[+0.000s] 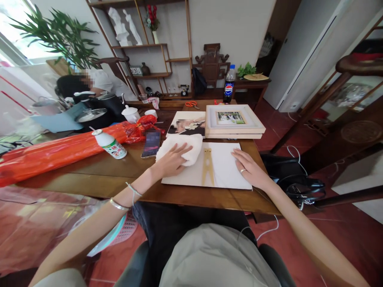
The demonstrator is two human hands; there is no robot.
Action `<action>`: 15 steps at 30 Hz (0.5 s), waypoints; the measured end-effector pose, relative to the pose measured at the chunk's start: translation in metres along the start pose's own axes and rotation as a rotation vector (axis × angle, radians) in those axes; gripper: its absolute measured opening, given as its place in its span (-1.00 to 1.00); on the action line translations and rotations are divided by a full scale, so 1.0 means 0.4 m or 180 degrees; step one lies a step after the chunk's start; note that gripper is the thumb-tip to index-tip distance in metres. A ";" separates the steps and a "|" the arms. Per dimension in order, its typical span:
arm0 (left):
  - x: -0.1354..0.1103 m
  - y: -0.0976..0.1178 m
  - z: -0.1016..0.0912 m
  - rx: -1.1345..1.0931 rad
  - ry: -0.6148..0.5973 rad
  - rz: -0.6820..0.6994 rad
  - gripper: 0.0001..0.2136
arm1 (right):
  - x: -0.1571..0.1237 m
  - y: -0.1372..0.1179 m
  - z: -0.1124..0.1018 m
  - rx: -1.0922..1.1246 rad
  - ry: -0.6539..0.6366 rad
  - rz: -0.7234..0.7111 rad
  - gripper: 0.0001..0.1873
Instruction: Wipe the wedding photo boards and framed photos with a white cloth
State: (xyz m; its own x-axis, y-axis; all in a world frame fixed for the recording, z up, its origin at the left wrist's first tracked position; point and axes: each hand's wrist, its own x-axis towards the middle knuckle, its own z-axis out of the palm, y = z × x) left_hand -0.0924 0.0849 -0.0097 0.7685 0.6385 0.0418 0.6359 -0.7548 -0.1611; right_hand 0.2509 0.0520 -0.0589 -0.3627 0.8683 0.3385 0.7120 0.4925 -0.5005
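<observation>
My left hand (172,159) lies over a folded white cloth (194,145), its fingers across the top and the thumb at the near edge, gripping it. The cloth rests on the left part of a white panel (230,175), which looks like the back of a picture frame. A tan, A-shaped stand leg (207,165) is on the panel's middle. On the panel's right edge, my right hand (249,167) rests with its fingers stretched out, a ring on one. It holds nothing.
Behind the panel are a photo print (188,123) and a framed photo (230,117) on another frame. A phone (150,143), a white bottle (110,144) and a red-wrapped roll (66,149) lie left. Orange-handled scissors (191,104) and a cola bottle (229,85) are farther back. Another person sits far left.
</observation>
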 end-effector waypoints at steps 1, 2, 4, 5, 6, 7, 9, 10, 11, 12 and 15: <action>-0.009 0.012 0.001 -0.0053 0.0018 0.0098 -0.80 | 0.000 0.000 0.000 -0.0002 -0.0008 0.0015 -0.51; -0.020 0.026 0.002 -0.0091 0.0054 0.0213 -0.81 | 0.000 0.000 -0.001 -0.0004 -0.0017 0.0030 -0.51; -0.045 0.061 0.009 -0.0125 0.0175 0.0460 -0.82 | 0.000 -0.001 -0.002 -0.0010 -0.0039 0.0050 -0.51; -0.057 0.078 0.014 -0.0116 0.0272 0.0532 -0.81 | 0.000 -0.002 -0.002 -0.0015 -0.0053 0.0059 -0.51; -0.068 0.092 0.019 -0.0096 0.0370 0.0567 -0.80 | 0.000 -0.002 -0.002 -0.0022 -0.0067 0.0066 -0.50; -0.075 0.103 0.025 -0.0068 0.0452 0.0565 -0.78 | 0.000 -0.002 -0.002 -0.0029 -0.0076 0.0070 -0.50; -0.078 0.107 0.034 -0.0002 0.0523 0.0480 -0.77 | 0.001 -0.001 -0.002 -0.0040 -0.0079 0.0070 -0.50; -0.073 0.100 0.037 0.0033 0.0514 0.0403 -0.78 | 0.001 -0.001 -0.001 -0.0041 -0.0073 0.0061 -0.50; -0.064 0.089 0.039 0.0072 0.0479 0.0314 -0.79 | 0.002 0.000 -0.001 -0.0038 -0.0061 0.0048 -0.50; -0.051 0.074 0.039 0.0116 0.0435 0.0208 -0.80 | 0.002 0.001 0.000 -0.0031 -0.0044 0.0034 -0.51; -0.005 0.020 0.036 0.0256 0.0343 -0.0111 -0.81 | 0.002 0.002 0.000 -0.0020 -0.0025 0.0007 -0.51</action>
State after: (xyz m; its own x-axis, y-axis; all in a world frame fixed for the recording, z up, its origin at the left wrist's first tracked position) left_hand -0.0898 0.0796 -0.0253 0.7520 0.6410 0.1536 0.6579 -0.7152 -0.2360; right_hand 0.2511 0.0531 -0.0588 -0.3658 0.8698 0.3311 0.7166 0.4903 -0.4962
